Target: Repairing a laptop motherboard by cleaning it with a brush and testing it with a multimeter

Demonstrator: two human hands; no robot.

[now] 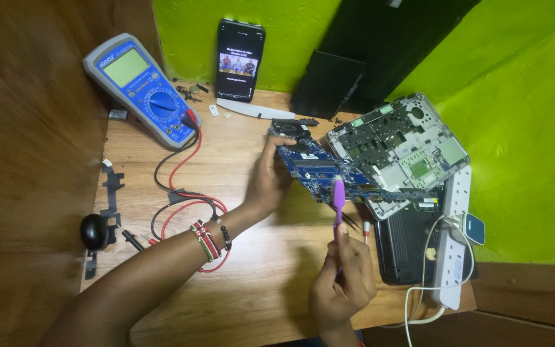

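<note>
On the wooden bench [252,302], against the green wall, an opened laptop chassis [396,148] lies tilted over a black base, a white power strip [454,238] just beside it. A blue multimeter [142,87] sits at the far left, its red and black leads looping toward the wrist. The left hand [266,183], fingers partly spread, grips the edge of a blue circuit board [319,170] raised off the bench. The right hand [343,279] is curled tight around a purple brush [338,199], its head touching the board.
</note>
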